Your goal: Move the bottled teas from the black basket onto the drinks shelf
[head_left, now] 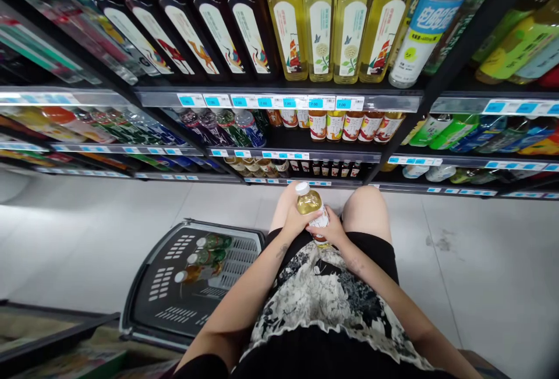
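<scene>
Between my knees I hold a white-capped drink bottle (308, 202) filled with pale yellow liquid, tilted a little, with a white and red label. My left hand (297, 220) is wrapped round its left side. Lower on the right side, my right hand (331, 229) closes on the same bottle, fingers across the label. To my left on the floor stands a dark shopping basket (144, 297). Inside it lie two green-tinted bottles (213, 242) and an amber drink bottle (192, 275), all with white caps.
Ahead are drink shelves (384, 103) with blue price tags. Tall dark bottles (213, 29) and yellow tea bottles (321, 29) fill the upper shelf; smaller bottles (351, 127) stand below. Another shelf (65, 332) edges in behind the basket. Pale tiled floor (471, 262) lies around me.
</scene>
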A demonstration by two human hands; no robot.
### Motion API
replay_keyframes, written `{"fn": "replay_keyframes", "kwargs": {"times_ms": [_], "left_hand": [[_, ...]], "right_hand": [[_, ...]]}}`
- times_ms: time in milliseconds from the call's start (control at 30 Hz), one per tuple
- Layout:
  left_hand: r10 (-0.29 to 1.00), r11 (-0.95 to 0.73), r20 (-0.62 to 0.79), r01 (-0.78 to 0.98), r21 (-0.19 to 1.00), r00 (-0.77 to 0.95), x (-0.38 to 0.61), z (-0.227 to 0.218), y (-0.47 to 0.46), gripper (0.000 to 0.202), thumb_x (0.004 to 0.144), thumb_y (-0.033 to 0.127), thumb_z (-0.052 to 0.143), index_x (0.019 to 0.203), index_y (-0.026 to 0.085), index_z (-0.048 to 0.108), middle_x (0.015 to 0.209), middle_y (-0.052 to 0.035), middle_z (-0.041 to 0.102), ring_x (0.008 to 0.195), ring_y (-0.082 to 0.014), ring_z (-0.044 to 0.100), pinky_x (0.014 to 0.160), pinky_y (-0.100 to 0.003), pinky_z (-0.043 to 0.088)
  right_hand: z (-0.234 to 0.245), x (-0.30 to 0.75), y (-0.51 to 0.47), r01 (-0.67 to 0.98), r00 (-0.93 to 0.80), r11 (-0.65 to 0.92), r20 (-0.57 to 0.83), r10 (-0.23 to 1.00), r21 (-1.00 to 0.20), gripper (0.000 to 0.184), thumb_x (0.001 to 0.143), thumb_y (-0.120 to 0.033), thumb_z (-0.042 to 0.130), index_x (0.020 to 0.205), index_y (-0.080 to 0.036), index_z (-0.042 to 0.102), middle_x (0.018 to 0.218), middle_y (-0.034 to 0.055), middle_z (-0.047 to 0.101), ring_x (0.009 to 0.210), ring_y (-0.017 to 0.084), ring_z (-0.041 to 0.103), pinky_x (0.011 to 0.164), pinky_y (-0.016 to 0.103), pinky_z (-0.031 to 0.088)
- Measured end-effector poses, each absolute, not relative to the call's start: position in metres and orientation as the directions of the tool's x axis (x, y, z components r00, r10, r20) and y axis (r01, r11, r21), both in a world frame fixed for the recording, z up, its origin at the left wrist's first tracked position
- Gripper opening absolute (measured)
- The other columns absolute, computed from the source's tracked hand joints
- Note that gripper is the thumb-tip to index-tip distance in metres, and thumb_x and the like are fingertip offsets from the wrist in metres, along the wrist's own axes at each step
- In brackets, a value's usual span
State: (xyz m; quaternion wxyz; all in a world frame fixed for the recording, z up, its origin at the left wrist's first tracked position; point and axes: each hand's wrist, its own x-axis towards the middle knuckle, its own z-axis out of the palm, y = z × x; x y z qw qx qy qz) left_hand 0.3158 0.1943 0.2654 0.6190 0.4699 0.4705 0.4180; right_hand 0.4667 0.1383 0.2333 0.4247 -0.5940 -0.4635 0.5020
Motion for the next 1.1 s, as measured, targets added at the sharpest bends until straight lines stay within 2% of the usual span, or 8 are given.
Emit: {"fn": "replay_keyframes", "kwargs": {"times_ms": [233, 333, 400, 500, 633, 767, 967, 1100], "left_hand": [[0.997, 0.051, -0.052, 0.012, 0.999, 0.049, 0.322, 0.294, 0.209, 0.069, 0.051, 0.039, 0.095, 0.107, 0.015, 0.063, 0.109, -0.0138, 0.070, 0.102, -0.0303, 0.068, 0.095, -0.044, 0.054], [0.997, 0.070, -0.070, -0.017, 0.997, 0.027, 0.323, 0.299, 0.234, 0.069, 0.053, 0.041, 0.095, 0.108, 0.016, 0.062, 0.112, -0.0152, 0.069, 0.103, -0.0306, 0.068, 0.094, -0.044, 0.053], [1.000, 0.020, -0.021, -0.044, 0.999, -0.014, 0.323, 0.301, 0.256, 0.071, 0.055, 0.041, 0.095, 0.112, 0.016, 0.059, 0.117, -0.0157, 0.067, 0.107, -0.0309, 0.066, 0.098, -0.044, 0.051], [0.983, -0.158, 0.162, 0.058, 0.986, -0.083, 0.323, 0.302, 0.299, 0.076, 0.057, 0.040, 0.095, 0.118, 0.017, 0.055, 0.121, -0.0135, 0.064, 0.114, -0.0294, 0.063, 0.105, -0.041, 0.047], [0.943, -0.288, 0.322, 0.281, 0.916, -0.085, 0.320, 0.304, 0.367, 0.084, 0.058, 0.044, 0.094, 0.125, 0.020, 0.049, 0.124, -0.0115, 0.060, 0.117, -0.0259, 0.059, 0.107, -0.038, 0.044], [0.944, -0.261, 0.319, 0.391, 0.882, -0.090, 0.311, 0.312, 0.434, 0.088, 0.057, 0.048, 0.094, 0.126, 0.017, 0.049, 0.126, -0.0148, 0.062, 0.118, -0.0285, 0.061, 0.106, -0.041, 0.045], [0.927, -0.364, 0.311, 0.301, 0.881, 0.211, 0.307, 0.316, 0.495, 0.091, 0.049, 0.031, 0.096, 0.128, 0.014, 0.053, 0.127, -0.0159, 0.065, 0.118, -0.0318, 0.063, 0.109, -0.043, 0.046], [0.958, -0.276, 0.245, 0.247, 0.929, 0.151, 0.315, 0.307, 0.514, 0.092, 0.041, 0.032, 0.096, 0.121, 0.011, 0.057, 0.128, -0.0183, 0.065, 0.119, -0.0336, 0.062, 0.110, -0.047, 0.046]], "right_hand": [[0.233, 0.463, 0.152, 0.001, 0.158, -0.193, -0.191, 0.969, -0.981, 0.099, 0.057, -0.046, 0.092, 0.140, -0.015, 0.047, 0.135, 0.0142, 0.060, 0.121, 0.026, 0.060, 0.109, 0.038, 0.046], [0.218, 0.458, 0.157, -0.040, 0.283, -0.214, -0.217, 0.934, -0.976, 0.124, 0.063, -0.050, 0.089, 0.159, -0.013, 0.019, 0.146, 0.0184, 0.049, 0.133, 0.027, 0.054, 0.116, 0.039, 0.040], [0.203, 0.451, 0.159, -0.100, 0.271, -0.355, -0.369, 0.889, -0.929, 0.138, 0.067, -0.054, 0.085, 0.163, -0.010, -0.003, 0.155, 0.0236, 0.039, 0.139, 0.029, 0.048, 0.118, 0.040, 0.039], [0.184, 0.438, 0.159, 0.026, -0.037, -0.579, -0.580, 0.814, -0.815, 0.128, 0.080, -0.063, 0.073, 0.165, -0.006, -0.005, 0.167, 0.0242, 0.014, 0.155, 0.030, 0.026, 0.127, 0.039, 0.023], [0.176, 0.429, 0.158, 0.257, -0.221, -0.580, -0.631, 0.743, -0.773, 0.112, 0.094, -0.077, 0.046, 0.167, -0.008, -0.005, 0.171, 0.0179, -0.002, 0.161, 0.025, 0.004, 0.130, 0.035, 0.006], [0.187, 0.427, 0.161, 0.298, -0.219, -0.599, -0.664, 0.715, -0.743, 0.110, 0.097, -0.075, 0.044, 0.167, -0.009, -0.008, 0.171, 0.0200, 0.000, 0.160, 0.026, 0.010, 0.129, 0.034, 0.011], [0.200, 0.427, 0.167, 0.351, -0.171, -0.627, -0.706, 0.687, -0.696, 0.106, 0.099, -0.077, 0.037, 0.168, -0.010, -0.008, 0.170, 0.0216, 0.006, 0.158, 0.030, 0.021, 0.127, 0.037, 0.018], [0.205, 0.429, 0.168, 0.378, -0.167, -0.640, -0.729, 0.663, -0.669, 0.105, 0.099, -0.078, 0.033, 0.168, -0.011, -0.010, 0.169, 0.0234, 0.009, 0.154, 0.032, 0.029, 0.126, 0.039, 0.022]]}}
